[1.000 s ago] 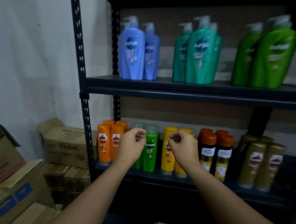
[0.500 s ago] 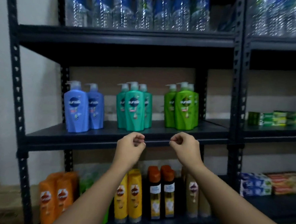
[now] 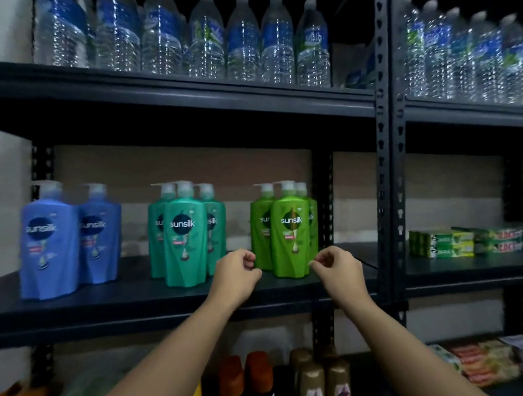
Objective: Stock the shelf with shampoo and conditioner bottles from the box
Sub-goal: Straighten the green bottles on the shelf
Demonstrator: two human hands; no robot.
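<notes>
On the middle black shelf (image 3: 125, 299) stand pump bottles of shampoo: two blue ones (image 3: 51, 240) at the left, three teal ones (image 3: 184, 236) in the middle and three light green ones (image 3: 289, 230) at the right. My left hand (image 3: 237, 273) and my right hand (image 3: 338, 270) are raised in front of this shelf with fingers curled, and neither holds anything. They flank the front green bottle without touching it. The box is out of view.
Several large water bottles (image 3: 203, 35) fill the top shelf. Smaller brown (image 3: 313, 387) and dark orange-capped bottles (image 3: 242, 383) stand on the lower shelf. The right-hand rack holds green boxes (image 3: 453, 243) and colourful packets (image 3: 483, 361). A black upright post (image 3: 387, 175) separates the racks.
My view has tilted upward from the lower shelf to the middle and top shelves. Both hands stay curled and held out in front, now level with the pump bottles.
</notes>
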